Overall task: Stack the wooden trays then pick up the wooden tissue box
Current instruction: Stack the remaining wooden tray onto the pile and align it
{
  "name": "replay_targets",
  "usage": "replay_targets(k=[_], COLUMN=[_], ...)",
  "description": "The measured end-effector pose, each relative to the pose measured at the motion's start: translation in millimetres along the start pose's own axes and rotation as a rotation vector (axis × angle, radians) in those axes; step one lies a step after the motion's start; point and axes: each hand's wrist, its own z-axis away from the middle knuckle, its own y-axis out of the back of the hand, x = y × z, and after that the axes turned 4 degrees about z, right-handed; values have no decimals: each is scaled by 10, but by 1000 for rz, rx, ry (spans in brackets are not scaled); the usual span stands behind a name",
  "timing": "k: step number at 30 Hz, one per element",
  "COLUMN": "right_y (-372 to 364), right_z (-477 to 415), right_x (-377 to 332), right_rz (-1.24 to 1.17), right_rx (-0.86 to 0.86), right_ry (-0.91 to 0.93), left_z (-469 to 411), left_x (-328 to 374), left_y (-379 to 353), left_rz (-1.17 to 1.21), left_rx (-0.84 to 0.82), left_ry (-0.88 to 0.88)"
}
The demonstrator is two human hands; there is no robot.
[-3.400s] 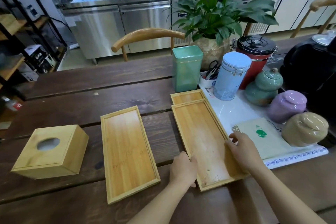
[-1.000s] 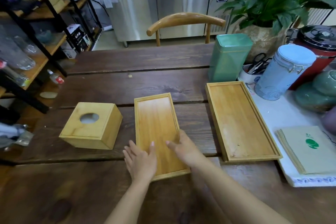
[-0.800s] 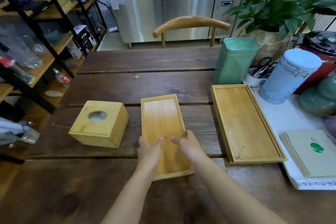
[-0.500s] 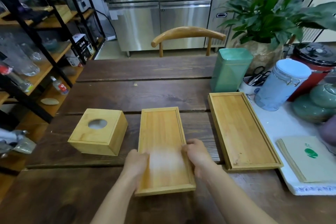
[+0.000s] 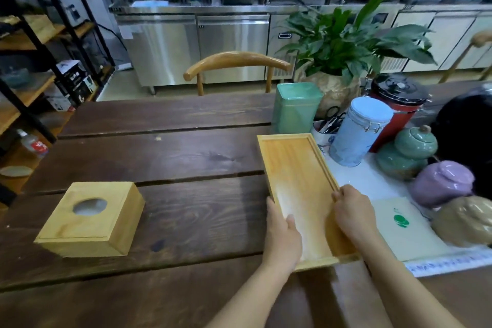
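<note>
A long wooden tray (image 5: 295, 168) lies at the right of the dark table, on top of the other trays, whose edge shows at its near right corner (image 5: 348, 257). My left hand (image 5: 283, 237) grips the tray's left rim near its front, thumb inside. My right hand (image 5: 351, 213) holds the right rim. The wooden tissue box (image 5: 90, 221), square with a round hole in its top, stands alone at the left, well apart from both hands.
Right of the trays a white mat (image 5: 372, 184) carries a blue canister (image 5: 359, 130), green, purple and tan jars, and a paper packet (image 5: 402, 224). A green tin (image 5: 295, 106), a potted plant (image 5: 346, 45) and a chair back (image 5: 237, 61) stand behind.
Both hands carried the middle tray rightward and set it onto the right-hand tray. The spot beside the tissue box is now bare table.
</note>
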Motion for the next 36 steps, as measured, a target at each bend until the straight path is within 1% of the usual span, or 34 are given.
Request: replay_targets(k=[6, 10, 14, 23, 25, 27, 30, 34, 36], right_y=[-60, -151, -233, -242, -184, -149, -126, -112, -110], right_z=[-273, -417, -492, -530, -536, -580, -669, -787, -837], right_x=[198, 264, 298, 338, 306, 278, 239, 165, 125], right_rz=[80, 58, 63, -39, -71, -121, -243, -435, -478], right_rx=[56, 38, 34, -7, -39, -108, -192, -273, -316], right_ry=[-32, -52, -32, -18, 3, 22, 0, -61, -56], left_z=[-233, -337, -432, -480, -515, -575, -692, -913, -1007], left_x=[80, 74, 40, -37, -70, -126, -164, -99, -59], left_y=[-318, -395, -415, -377, -365, -343, -287, -210, -207], left_rz=[-81, -98, -101, -45, -24, 35, 134, 273, 301], left_rx=[18, 36, 36, 39, 41, 52, 58, -30, -69], left_ry=[98, 68, 33, -14, -13, 15, 66, 85, 79])
